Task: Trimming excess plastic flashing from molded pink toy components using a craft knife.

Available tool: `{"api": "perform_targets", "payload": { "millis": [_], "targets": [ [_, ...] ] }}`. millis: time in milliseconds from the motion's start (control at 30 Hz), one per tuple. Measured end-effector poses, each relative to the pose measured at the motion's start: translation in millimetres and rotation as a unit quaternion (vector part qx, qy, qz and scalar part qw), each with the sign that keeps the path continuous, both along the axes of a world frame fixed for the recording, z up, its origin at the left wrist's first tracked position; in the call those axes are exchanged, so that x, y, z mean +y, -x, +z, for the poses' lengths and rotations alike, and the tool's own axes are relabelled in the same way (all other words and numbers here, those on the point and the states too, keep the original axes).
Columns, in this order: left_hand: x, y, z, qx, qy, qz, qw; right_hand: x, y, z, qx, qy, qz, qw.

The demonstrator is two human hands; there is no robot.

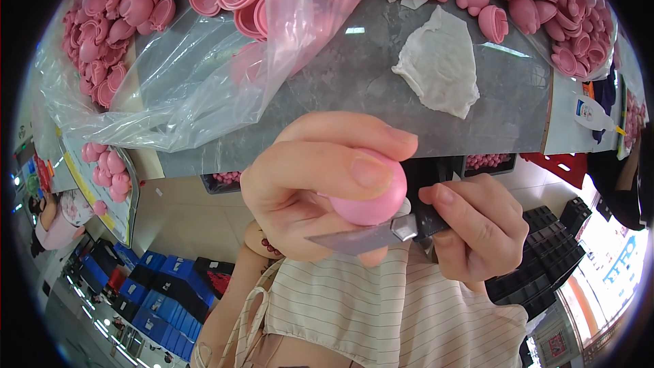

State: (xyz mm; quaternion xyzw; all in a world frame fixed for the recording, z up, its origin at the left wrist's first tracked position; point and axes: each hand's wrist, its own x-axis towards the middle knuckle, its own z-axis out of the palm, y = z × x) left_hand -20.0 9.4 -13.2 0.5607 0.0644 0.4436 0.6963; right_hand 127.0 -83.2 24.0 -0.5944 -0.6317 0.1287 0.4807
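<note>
In front of my body, my left hand [300, 184] wraps round a rounded pink plastic piece [373, 203]; its thumb and fingers cover much of it. My right hand [480, 228] grips the black handle of a knife [361, 236] with a pointed metal blade. The blade points left and lies along the lower side of the pink piece, at or very near its surface; whether it touches, I cannot tell. Beyond the hands, a crumpled white cloth [439, 61] lies on the grey table [340, 105].
Pink hollow parts pile up on a clear plastic bag [197, 105] at far left. More pink parts [524, 10] heap at far right. A white bottle [593, 114] lies at the right. Blue bins [163, 300] and black crates [545, 252] stand on the floor.
</note>
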Motion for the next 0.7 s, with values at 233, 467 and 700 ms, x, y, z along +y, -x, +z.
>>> {"api": "perform_targets", "payload": {
  "millis": [233, 467, 700],
  "targets": [
    [0.6, -0.9, -1.8, 0.004, -0.012, 0.002, 1.0, 1.1, -1.8, -6.4, -0.026, -0.06, -0.018, 0.998],
    [1.8, -0.8, -2.8, 0.007, -0.03, 0.005, 1.0, 1.1, -1.3, -5.6, -0.022, -0.046, -0.014, 0.999],
    [-0.7, -3.5, -1.6, 0.004, -0.031, 0.007, 0.999, 0.9, -3.5, -4.7, -0.026, -0.034, -0.002, 0.999]
  ]
}}
